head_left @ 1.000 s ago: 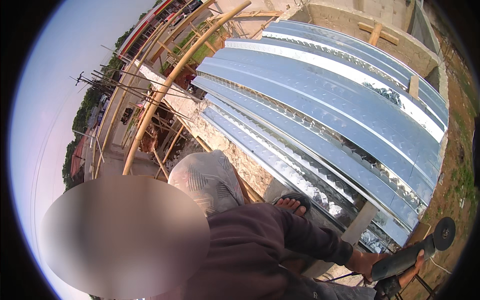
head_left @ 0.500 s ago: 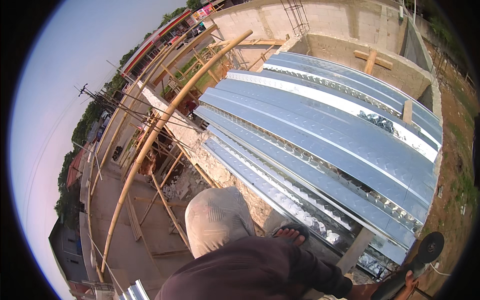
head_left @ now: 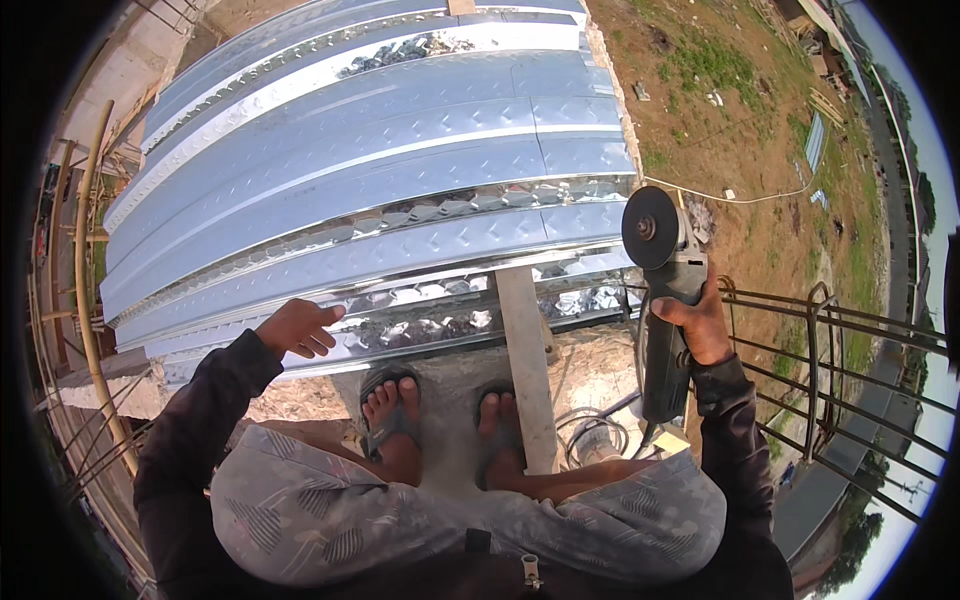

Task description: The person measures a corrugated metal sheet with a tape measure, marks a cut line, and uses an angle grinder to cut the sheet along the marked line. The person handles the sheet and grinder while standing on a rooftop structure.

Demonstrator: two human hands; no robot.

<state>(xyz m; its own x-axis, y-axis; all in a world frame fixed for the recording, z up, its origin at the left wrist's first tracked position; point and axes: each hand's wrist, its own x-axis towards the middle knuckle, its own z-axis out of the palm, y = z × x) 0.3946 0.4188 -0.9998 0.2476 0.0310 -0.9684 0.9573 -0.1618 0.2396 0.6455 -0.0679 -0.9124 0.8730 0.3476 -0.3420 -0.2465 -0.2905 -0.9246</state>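
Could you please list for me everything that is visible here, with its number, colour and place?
angle grinder: one, dark, right of centre
disc: one, black, grinder's upper end
metal sheets: several, silvery blue, upper middle
board: one, pale, lower centre
cable: looped, dark, right of the board
steel bars: several, dark, right side
bamboo pole: one, tan, left side
ground: one stretch, brown and green, upper right
sandals: two, dark, lower centre
trousers: one pair, patterned grey, bottom
sleeves: two, dark, both sides
left hand: one, bare, over the sheets' near edge
right hand: one, bare, around the grinder
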